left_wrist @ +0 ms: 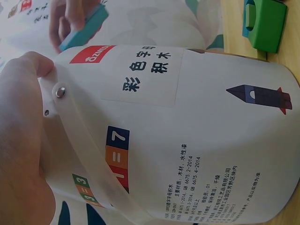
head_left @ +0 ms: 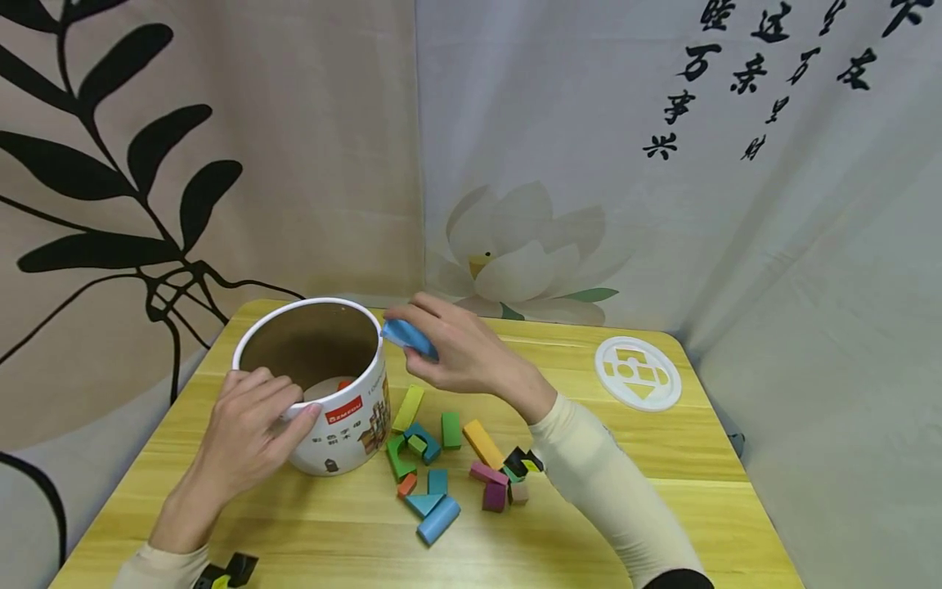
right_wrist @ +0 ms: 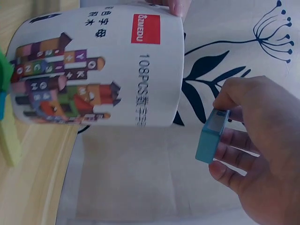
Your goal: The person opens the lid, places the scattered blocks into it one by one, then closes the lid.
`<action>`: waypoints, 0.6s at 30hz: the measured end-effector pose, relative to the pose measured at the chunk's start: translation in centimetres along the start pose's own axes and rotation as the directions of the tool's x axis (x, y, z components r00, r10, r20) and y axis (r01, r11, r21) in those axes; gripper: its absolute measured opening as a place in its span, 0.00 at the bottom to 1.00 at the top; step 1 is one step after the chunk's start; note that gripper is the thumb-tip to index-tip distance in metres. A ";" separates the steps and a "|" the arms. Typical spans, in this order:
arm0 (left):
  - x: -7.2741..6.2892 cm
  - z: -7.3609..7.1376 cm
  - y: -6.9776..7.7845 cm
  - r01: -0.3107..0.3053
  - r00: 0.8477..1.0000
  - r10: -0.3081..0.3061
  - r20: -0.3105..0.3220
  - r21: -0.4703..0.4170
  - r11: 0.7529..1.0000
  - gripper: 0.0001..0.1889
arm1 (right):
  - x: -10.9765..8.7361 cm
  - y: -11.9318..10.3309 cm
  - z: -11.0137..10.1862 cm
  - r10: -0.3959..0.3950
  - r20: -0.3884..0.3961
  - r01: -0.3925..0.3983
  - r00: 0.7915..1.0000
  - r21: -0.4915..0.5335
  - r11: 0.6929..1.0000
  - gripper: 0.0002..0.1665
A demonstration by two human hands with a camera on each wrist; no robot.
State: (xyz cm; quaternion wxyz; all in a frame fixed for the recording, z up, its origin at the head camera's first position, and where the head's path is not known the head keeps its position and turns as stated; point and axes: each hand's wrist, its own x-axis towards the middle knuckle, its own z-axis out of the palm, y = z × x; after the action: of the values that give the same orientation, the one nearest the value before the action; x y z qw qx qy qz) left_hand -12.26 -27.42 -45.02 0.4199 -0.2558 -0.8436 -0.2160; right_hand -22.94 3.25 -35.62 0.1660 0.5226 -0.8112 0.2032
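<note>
A white printed bucket (head_left: 334, 442) stands on the table's left part, its mouth open towards me. My left hand (head_left: 246, 429) grips its near rim, thumb outside; the left wrist view shows a pale strap handle (left_wrist: 89, 140) on the bucket's side. Beside the rim's right edge, my right hand (head_left: 467, 348) pinches a blue block (right_wrist: 212, 136) between thumb and fingers. A bit of red-orange (head_left: 344, 383) shows on the bucket floor; the near wall hides the rest. Right of the bucket lie loose blocks, among them a blue cylinder (head_left: 438, 521) and a green arch (head_left: 398, 458).
A yellow block (head_left: 408, 408), an orange block (head_left: 483, 443) and purple blocks (head_left: 495, 496) lie below my right forearm. A white round lid with cut-outs (head_left: 639, 374) lies at the back right of the wooden table (head_left: 589, 523). Printed curtains (head_left: 331, 164) hang behind.
</note>
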 end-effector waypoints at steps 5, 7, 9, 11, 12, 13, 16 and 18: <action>-0.1 0.0 0.0 0.000 1.000 0.000 0.013 0.003 1.000 0.31 | 2.5 -0.7 0.8 -0.019 0.036 0.018 0.999 0.018 1.000 0.29; -0.1 -0.1 -0.1 0.001 1.000 -0.001 0.019 0.004 1.000 0.31 | 3.5 -1.0 1.0 -0.029 0.046 0.028 0.999 0.022 0.999 0.30; -0.1 -0.1 -0.1 0.001 1.000 -0.001 0.022 0.003 1.000 0.31 | 4.3 -1.2 1.3 -0.036 0.057 0.035 0.998 0.024 0.999 0.30; -0.1 -0.1 -0.1 0.000 1.000 0.000 0.021 0.001 1.000 0.31 | 5.1 -1.4 1.5 -0.037 0.069 0.035 0.997 0.028 0.999 0.30; 0.0 -0.1 -0.1 0.000 1.000 0.000 0.020 0.000 1.000 0.31 | 5.5 -1.5 1.6 -0.035 0.075 0.033 0.997 0.034 0.999 0.31; 0.0 -0.1 -0.1 0.001 1.000 -0.001 0.019 -0.002 1.000 0.31 | 5.9 -1.7 1.8 -0.034 0.081 0.031 0.996 0.037 0.999 0.31; 0.0 0.0 -0.1 0.002 1.000 -0.002 0.012 -0.006 1.000 0.31 | 7.1 -2.1 2.3 -0.036 0.095 0.032 0.995 0.043 0.999 0.31; 0.0 0.0 -0.1 0.004 1.000 -0.004 0.016 -0.006 1.000 0.31 | 7.7 -2.4 2.7 -0.044 0.106 0.039 0.993 0.050 0.998 0.31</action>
State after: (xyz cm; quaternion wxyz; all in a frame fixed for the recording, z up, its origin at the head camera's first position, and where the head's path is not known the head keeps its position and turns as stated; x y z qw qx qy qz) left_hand -12.34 -27.54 -45.01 0.4122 -0.2571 -0.8466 -0.2174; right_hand -23.93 -4.99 -33.83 0.1140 0.5532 -0.8028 0.1909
